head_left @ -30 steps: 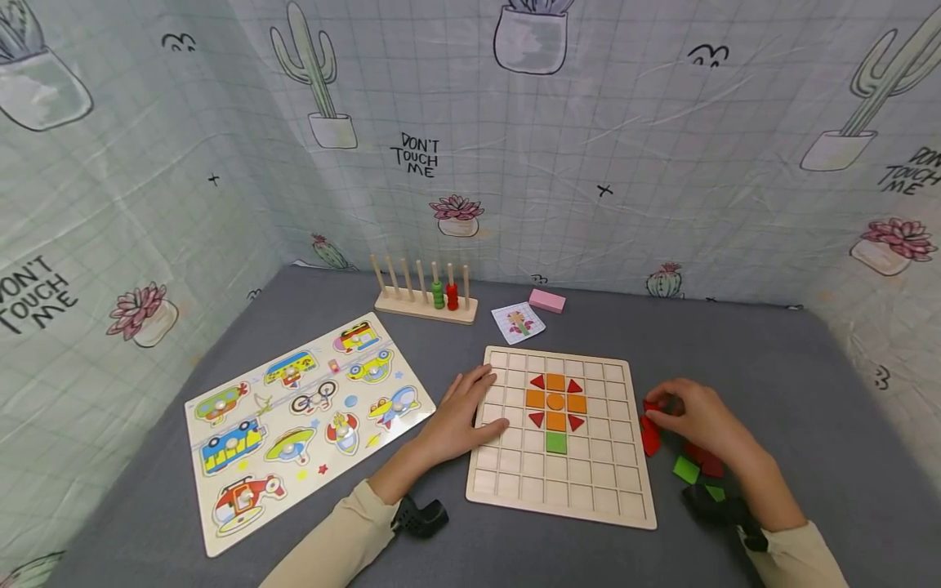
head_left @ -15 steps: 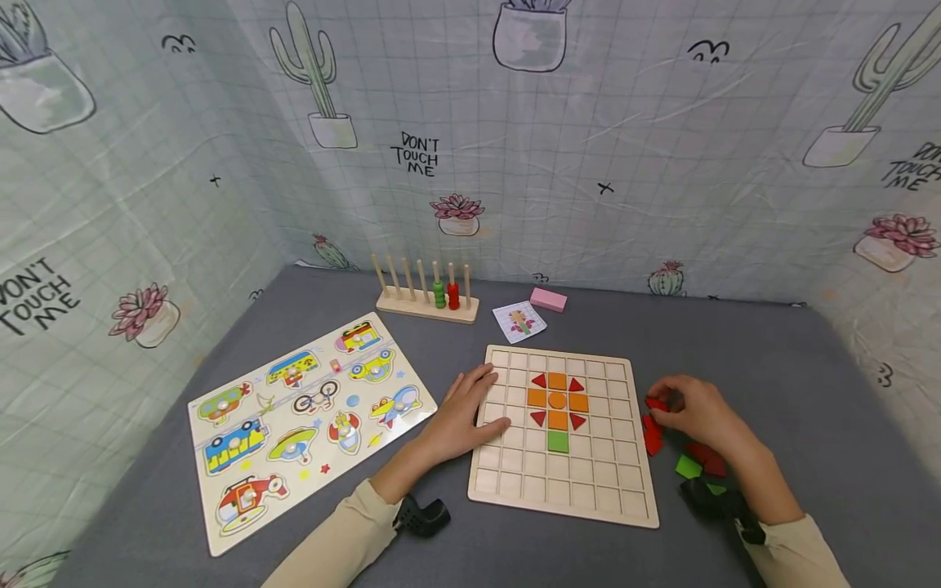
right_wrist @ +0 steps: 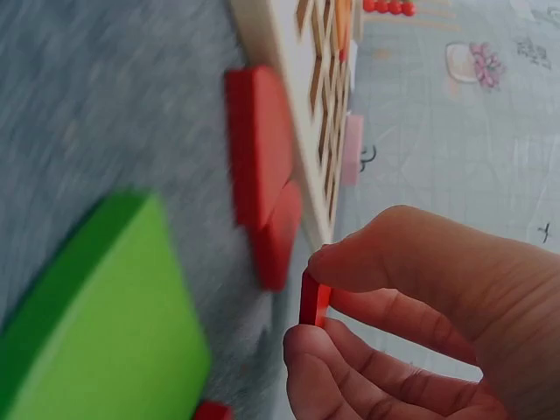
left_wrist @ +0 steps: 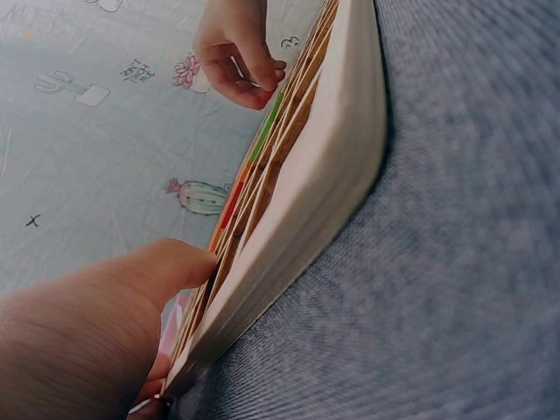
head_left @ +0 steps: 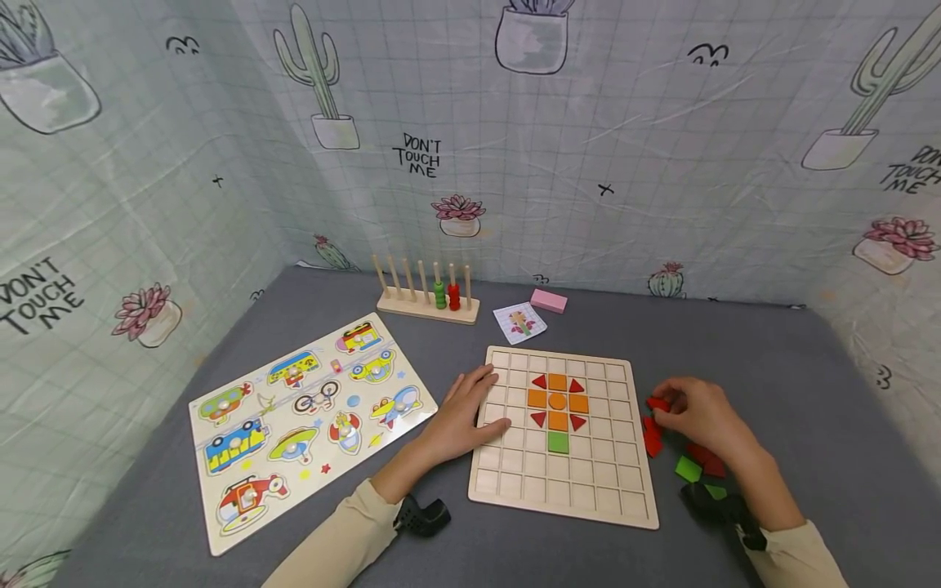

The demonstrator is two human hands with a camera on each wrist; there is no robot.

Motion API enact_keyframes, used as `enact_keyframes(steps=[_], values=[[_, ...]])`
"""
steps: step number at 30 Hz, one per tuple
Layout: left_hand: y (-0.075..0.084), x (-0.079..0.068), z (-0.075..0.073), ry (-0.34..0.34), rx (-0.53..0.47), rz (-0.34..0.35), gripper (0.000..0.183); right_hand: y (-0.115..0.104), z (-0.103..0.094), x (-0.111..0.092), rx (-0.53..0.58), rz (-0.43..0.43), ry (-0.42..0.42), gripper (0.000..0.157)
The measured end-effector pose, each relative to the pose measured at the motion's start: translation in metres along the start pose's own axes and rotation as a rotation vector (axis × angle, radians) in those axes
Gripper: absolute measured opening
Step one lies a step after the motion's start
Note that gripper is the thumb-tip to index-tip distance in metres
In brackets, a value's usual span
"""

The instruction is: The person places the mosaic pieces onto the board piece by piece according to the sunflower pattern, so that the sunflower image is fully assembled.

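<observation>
My left hand (head_left: 457,416) rests on the left edge of a wooden grid board (head_left: 515,482), its thumb lying over the surface. Orange squares (head_left: 578,403) surround an orange circle (head_left: 557,401) on the grid, with red triangles (head_left: 577,422) at the corners and a green square (head_left: 558,442) below. Just right of the board, my right hand (head_left: 698,416) pinches a small red piece (right_wrist: 313,300) between thumb and fingers. Loose red pieces (right_wrist: 259,144) lie beside the board's right edge. Nearer the wrist are green pieces (head_left: 689,468) and more red ones (head_left: 707,460).
A vehicle puzzle board (head_left: 272,490) lies at the left. Behind stand a peg rack (head_left: 412,305) with green and red beads, a pattern card (head_left: 519,322) and a pink block (head_left: 549,300). Patterned cloth (head_left: 551,188) closes off the back and sides of the table.
Both hands hold almost the same positions. The right hand keeps pinching the red piece beside the board, with its fingers shifting only slightly.
</observation>
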State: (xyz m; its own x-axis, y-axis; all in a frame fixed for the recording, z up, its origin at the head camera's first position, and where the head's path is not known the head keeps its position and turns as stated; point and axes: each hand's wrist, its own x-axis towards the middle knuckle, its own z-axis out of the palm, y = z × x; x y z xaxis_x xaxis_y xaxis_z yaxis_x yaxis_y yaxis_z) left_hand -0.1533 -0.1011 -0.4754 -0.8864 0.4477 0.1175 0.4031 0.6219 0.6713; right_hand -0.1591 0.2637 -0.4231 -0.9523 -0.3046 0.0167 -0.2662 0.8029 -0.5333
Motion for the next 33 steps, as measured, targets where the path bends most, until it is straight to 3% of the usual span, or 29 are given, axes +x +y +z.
enact_keyframes(steps=[11,15,20,33], values=[[0.002,-0.001,-0.001,0.006,0.012,-0.005,0.073,-0.029,0.008,-0.001,0.045,-0.075,-0.008,0.021],[0.002,-0.001,-0.001,0.005,0.013,-0.006,0.073,-0.041,0.014,-0.003,0.076,-0.096,-0.047,0.023],[0.002,-0.001,-0.001,0.003,0.004,-0.005,0.072,-0.052,0.02,-0.005,0.1,-0.197,-0.09,0.018],[0.001,0.0,0.0,0.003,0.009,0.005,0.073,-0.064,0.04,-0.003,0.132,-0.341,-0.202,0.018]])
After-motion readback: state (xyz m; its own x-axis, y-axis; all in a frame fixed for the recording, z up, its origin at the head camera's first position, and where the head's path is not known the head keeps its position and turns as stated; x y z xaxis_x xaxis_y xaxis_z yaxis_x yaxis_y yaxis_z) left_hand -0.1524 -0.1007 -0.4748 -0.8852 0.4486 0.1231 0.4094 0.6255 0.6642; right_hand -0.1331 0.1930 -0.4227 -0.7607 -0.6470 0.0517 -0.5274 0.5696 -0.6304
